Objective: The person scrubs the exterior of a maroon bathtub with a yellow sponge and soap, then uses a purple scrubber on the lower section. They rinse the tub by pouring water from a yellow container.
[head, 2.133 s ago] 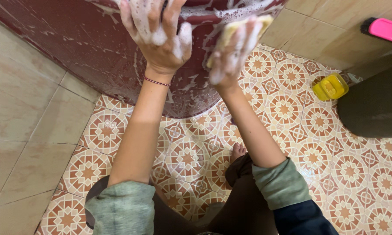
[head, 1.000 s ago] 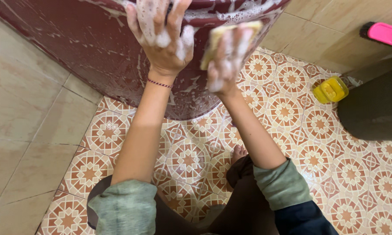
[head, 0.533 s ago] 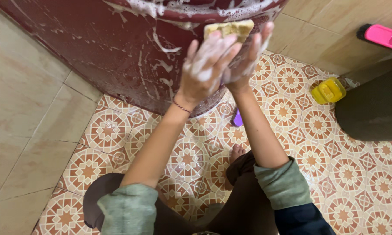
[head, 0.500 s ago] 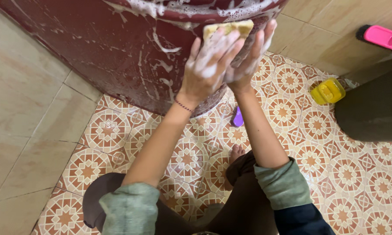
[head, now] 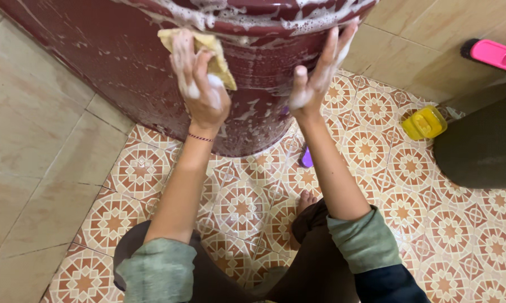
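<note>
Left hand (head: 199, 84) clamps a soapy yellow sponge (head: 208, 51) against the maroon tub (head: 124, 50), right hand (head: 320, 70) braced flat and empty; slick suds could let either slip.

Patterned orange floor tiles (head: 410, 168) meet plain beige wall tiles (head: 17, 129).

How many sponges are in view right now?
1: a yellow sponge in the left hand, pressed against the soapy maroon tub. The right hand holds none; others may be hidden.
</note>
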